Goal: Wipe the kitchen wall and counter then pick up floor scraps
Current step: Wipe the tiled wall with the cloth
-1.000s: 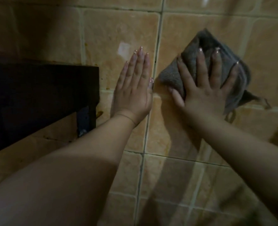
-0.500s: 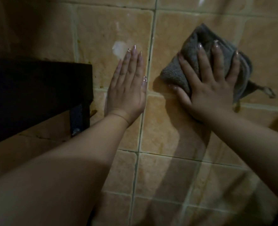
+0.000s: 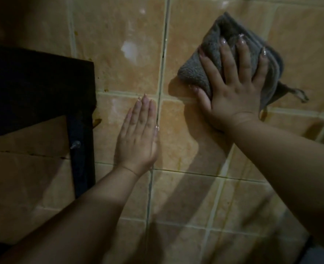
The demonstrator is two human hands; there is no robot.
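A folded grey cloth (image 3: 194,70) lies flat against the orange tiled wall (image 3: 119,73) at the upper right. My right hand (image 3: 233,88) presses it to the tiles with spread, straight fingers; a corner of the cloth dangles off to the right. My left hand (image 3: 138,138) rests flat on the wall lower down, fingers together and straight, just left of a dark vertical grout line. A pale smear (image 3: 128,49) shows on the tile above my left hand.
A black shelf or bracket (image 3: 43,86) juts from the wall at the left, with a dark vertical support (image 3: 82,149) and a screw below it. Brown drips stain the tiles beside its edge. The light is dim.
My left hand has slid down the wall by about a tile. My right hand with the cloth has shifted slightly up and right.
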